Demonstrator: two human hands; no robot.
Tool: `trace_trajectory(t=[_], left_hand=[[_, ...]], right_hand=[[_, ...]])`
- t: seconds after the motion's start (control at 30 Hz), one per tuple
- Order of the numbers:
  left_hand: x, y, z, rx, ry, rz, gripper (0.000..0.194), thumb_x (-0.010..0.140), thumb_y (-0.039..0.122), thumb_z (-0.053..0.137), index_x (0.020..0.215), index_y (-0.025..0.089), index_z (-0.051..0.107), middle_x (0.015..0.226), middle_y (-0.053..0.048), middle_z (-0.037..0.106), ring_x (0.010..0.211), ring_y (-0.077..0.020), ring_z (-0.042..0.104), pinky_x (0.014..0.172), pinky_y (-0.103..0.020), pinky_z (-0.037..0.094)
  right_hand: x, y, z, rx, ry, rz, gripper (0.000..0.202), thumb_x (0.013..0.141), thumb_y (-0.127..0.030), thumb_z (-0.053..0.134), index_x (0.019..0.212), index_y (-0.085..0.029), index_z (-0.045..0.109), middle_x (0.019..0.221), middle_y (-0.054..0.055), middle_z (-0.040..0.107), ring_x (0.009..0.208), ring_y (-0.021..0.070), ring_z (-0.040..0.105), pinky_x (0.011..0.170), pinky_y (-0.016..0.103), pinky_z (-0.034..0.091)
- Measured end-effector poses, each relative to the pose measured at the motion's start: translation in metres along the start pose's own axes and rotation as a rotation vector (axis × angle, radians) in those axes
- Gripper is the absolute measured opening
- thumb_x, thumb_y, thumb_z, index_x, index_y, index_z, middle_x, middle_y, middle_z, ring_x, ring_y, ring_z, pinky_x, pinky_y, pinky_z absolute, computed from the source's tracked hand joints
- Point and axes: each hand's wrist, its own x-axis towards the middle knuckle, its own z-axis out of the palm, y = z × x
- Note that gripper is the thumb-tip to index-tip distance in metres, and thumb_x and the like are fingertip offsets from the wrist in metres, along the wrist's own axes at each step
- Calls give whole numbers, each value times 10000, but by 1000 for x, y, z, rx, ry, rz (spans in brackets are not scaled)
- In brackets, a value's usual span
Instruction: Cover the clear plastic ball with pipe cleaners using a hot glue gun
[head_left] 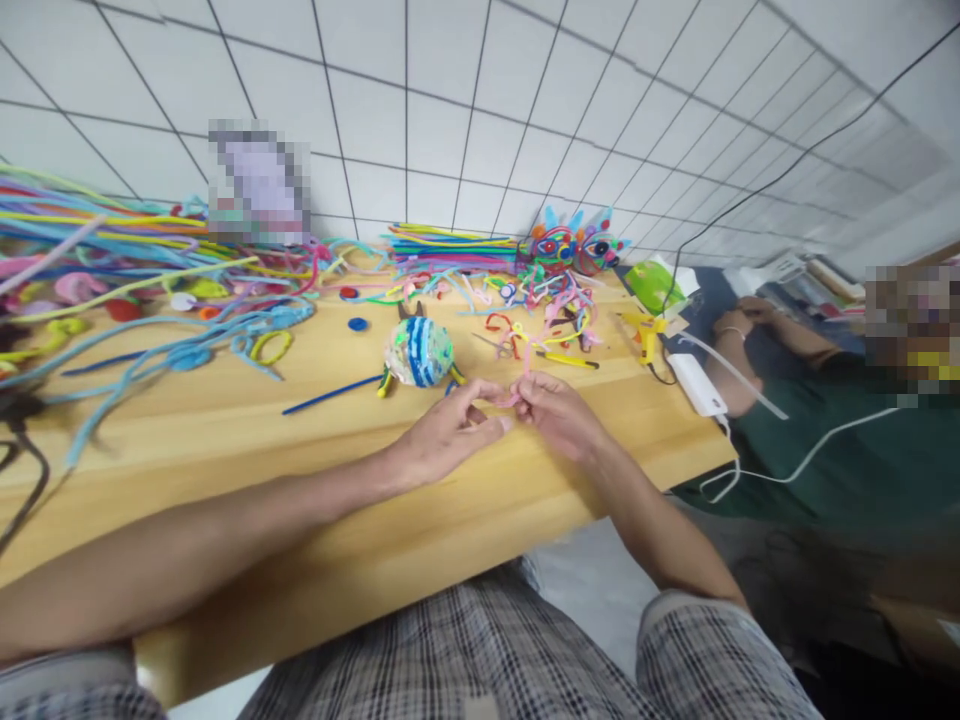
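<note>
Over the wooden tabletop, my right hand [559,412] pinches a pink pipe cleaner [528,358], with one end standing up above the fingers. My left hand [454,430] meets it from the other side, its curled fingertips at the bent lower part of the pipe cleaner and its thumb stretched along below. Just beyond my left hand sits a round ball-like figure [420,352] with blue and white stripes and small yellow-green and blue legs. A straight dark blue pipe cleaner [330,396] lies to its left, and a small blue coil [358,324] lies behind that.
Loose and bundled pipe cleaners [454,248] line the wall, with a large heap [112,250] at left. A yellow cutter [568,360], yellow glue gun [643,335] and white power strip [697,384] lie at right. Another person's arm [731,360] rests beyond the table's right edge.
</note>
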Motion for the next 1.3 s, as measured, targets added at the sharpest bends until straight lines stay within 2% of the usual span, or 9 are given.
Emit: trace_trajectory(t=[0.07, 0.17, 0.27, 0.33, 0.53, 0.73, 0.97, 1.13, 1.3], left_hand=[[0, -7, 4, 57, 41, 34, 322, 1030, 376, 754, 1292, 194, 709, 1231, -75, 794, 891, -170, 707, 833, -314, 565], [-1, -16, 5, 238, 83, 159, 161, 1090, 347, 711, 1097, 196, 767, 961, -22, 769, 799, -156, 652, 771, -281, 484], [-4, -23, 6, 385, 83, 265, 364, 1171, 342, 586, 874, 189, 729, 803, -9, 699, 745, -153, 617, 726, -273, 417], [-6, -28, 7, 426, 64, 277, 441, 1191, 350, 542, 805, 187, 680, 743, 2, 651, 700, -148, 587, 699, -270, 384], [-18, -36, 15, 371, -97, 138, 462, 1172, 347, 500, 740, 197, 565, 661, 30, 538, 620, -132, 510, 643, -264, 315], [-21, -33, 15, 288, -143, 27, 456, 1146, 413, 465, 754, 203, 566, 676, 24, 547, 640, -136, 512, 653, -271, 323], [-22, -29, 17, 124, -207, -53, 499, 1099, 504, 427, 759, 202, 632, 664, 20, 568, 634, -131, 517, 657, -265, 384], [-21, -26, 18, 130, -216, -186, 535, 1073, 571, 447, 752, 203, 663, 608, 40, 480, 592, -130, 443, 618, -273, 348], [-20, -29, 15, 147, -201, -113, 522, 1080, 540, 442, 761, 195, 669, 655, 19, 573, 627, -128, 507, 650, -266, 387]], right_hand=[[-2, 2, 5, -34, -5, -13, 532, 610, -632, 1113, 793, -221, 828, 689, -36, 675, 638, 96, 520, 630, 252, 394], [-3, 8, 10, -105, -19, -52, 530, 644, -665, 1085, 789, -228, 824, 717, -22, 705, 643, 108, 512, 646, 278, 394], [-3, 14, 13, -146, -32, -82, 545, 679, -713, 1047, 785, -234, 812, 742, -9, 728, 654, 121, 540, 653, 288, 417], [-1, 15, 13, -149, 3, -110, 552, 700, -730, 1026, 777, -234, 798, 725, -12, 716, 650, 121, 552, 647, 285, 431], [21, -5, -5, -136, 202, -309, 524, 738, -702, 1006, 788, -235, 774, 715, -20, 685, 609, 108, 550, 583, 262, 440], [51, -26, -34, -109, 321, -459, 497, 773, -652, 972, 772, -235, 700, 685, -28, 644, 553, 97, 529, 499, 232, 405], [76, -49, -62, 80, 414, -434, 393, 1014, -447, 777, 755, -248, 558, 626, -70, 543, 501, 87, 492, 460, 191, 396], [79, -67, -80, 185, 397, -401, 408, 1021, -354, 708, 709, -260, 463, 583, -75, 474, 479, 99, 447, 428, 191, 391], [76, -78, -95, 132, 390, -353, 465, 991, -320, 675, 646, -267, 369, 546, -59, 436, 461, 114, 414, 391, 202, 365]])
